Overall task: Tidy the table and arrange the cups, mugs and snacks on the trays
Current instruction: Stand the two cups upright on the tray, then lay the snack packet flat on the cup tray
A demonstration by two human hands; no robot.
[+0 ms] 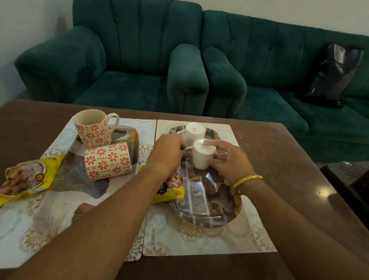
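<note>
Underneath, glossy oval tray (204, 214), smooth white cup (201, 157).

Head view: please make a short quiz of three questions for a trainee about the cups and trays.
1. True or false: both white cups on the right tray are upside down.
2. How many red-patterned mugs are on the left tray, and which lies on its side?
3. Which hand holds the handle of the near white cup?

Key
1. True.
2. Two; the near mug lies down, the far mug stands.
3. The left hand; the right hand steadies its body.
</note>
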